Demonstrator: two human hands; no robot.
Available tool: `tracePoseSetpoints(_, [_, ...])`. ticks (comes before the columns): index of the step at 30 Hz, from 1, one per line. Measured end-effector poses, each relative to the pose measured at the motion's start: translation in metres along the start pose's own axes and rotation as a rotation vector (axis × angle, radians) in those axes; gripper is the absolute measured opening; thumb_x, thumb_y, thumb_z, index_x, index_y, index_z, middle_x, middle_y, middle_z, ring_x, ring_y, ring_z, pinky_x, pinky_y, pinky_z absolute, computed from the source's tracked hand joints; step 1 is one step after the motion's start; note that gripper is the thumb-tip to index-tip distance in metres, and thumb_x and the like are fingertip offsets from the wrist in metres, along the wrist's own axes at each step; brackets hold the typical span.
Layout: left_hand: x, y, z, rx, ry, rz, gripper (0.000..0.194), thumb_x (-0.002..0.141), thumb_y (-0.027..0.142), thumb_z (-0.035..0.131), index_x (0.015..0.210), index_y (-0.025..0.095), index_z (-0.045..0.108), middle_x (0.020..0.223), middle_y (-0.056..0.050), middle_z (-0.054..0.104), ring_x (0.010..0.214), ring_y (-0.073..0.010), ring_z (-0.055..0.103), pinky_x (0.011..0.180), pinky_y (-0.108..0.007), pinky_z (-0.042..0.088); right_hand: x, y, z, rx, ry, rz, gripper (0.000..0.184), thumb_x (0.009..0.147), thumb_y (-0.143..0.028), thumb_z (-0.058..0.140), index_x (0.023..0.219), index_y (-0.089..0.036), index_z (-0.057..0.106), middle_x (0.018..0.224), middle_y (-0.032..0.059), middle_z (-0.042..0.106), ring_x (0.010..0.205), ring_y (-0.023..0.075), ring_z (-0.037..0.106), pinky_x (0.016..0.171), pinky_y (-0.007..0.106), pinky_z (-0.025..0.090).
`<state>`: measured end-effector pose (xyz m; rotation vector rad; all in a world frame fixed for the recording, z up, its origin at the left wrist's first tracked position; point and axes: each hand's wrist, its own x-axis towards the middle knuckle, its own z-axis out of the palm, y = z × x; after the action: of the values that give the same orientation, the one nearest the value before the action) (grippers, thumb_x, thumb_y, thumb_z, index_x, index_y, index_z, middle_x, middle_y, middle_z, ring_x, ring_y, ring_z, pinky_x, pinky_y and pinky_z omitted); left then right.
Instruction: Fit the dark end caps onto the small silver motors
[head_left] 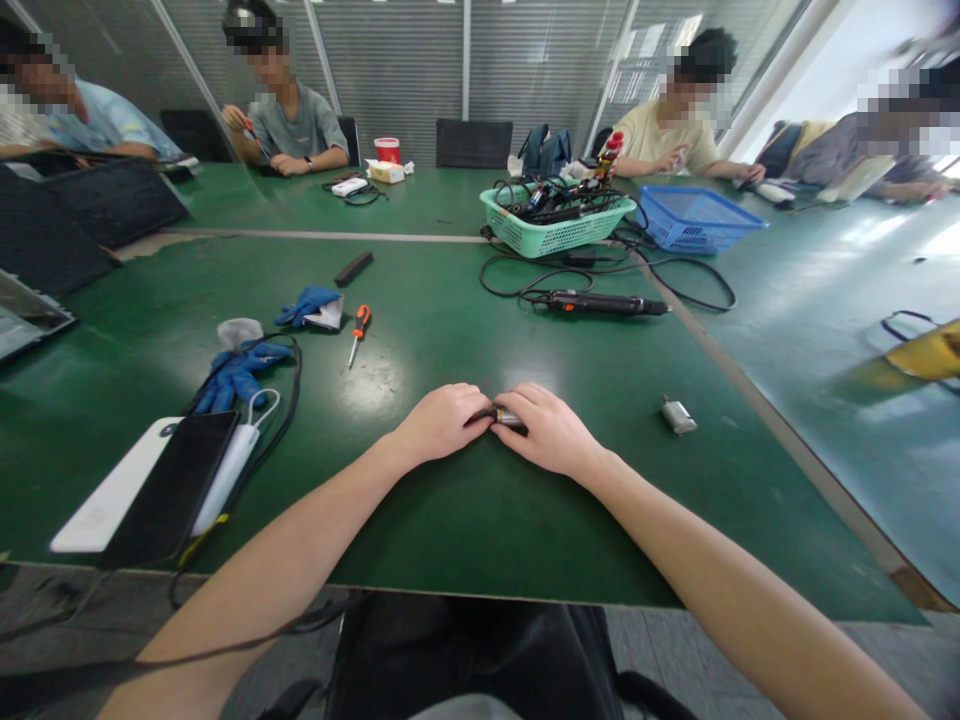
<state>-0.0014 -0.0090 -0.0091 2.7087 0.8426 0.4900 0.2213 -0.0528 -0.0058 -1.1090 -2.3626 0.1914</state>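
Observation:
My left hand (448,420) and my right hand (549,425) meet over the green table (525,545), fingertips almost touching. Between them is a small silvery metal piece (508,416) with a dark end. The right fingers are closed round its silvery part, while the left fingers pinch the dark end. Fingers cover much of the piece, so its exact kind cannot be made out. To the right lies a small silver block (679,415) with a dark end, touched by neither hand.
An orange-handled screwdriver (361,325), blue gloves (244,375) and phones (176,485) with a cabled white power bank (225,480) lie left. Beyond are a black electric screwdriver (606,304), a green basket (555,238) of tools and a blue basket (697,225). Several people sit around.

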Motion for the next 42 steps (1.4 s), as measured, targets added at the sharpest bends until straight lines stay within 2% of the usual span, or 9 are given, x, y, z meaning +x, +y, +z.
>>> tracePoseSetpoints(35, [0.0008,0.0057,-0.0041,0.088,0.070,-0.098,0.012,0.095,0.024,0.056,0.094,0.018,0.067,0.087,-0.004,0.066,0.082,-0.0188,0.061,0.076,-0.033,0.049,-0.0026,0.0061,-0.0021,-0.054,0.032,0.031,0.022,0.094,-0.025,0.062,0.115,-0.021,0.067,0.109,0.0095,0.072,0.102,0.0271,0.065,0.094,0.042,0.053])
tracePoseSetpoints(42, [0.0004,0.0046,-0.0030,0.072,0.046,-0.057,0.015,0.098,0.028,0.055,0.096,0.018,0.067,0.089,-0.004,0.066,0.084,-0.0188,0.062,0.077,-0.032,0.048,-0.0031,0.0058,-0.0027,-0.064,0.023,0.028,0.021,0.095,-0.026,0.061,0.114,-0.020,0.068,0.109,0.0094,0.072,0.102,0.0270,0.065,0.093,0.041,0.054])
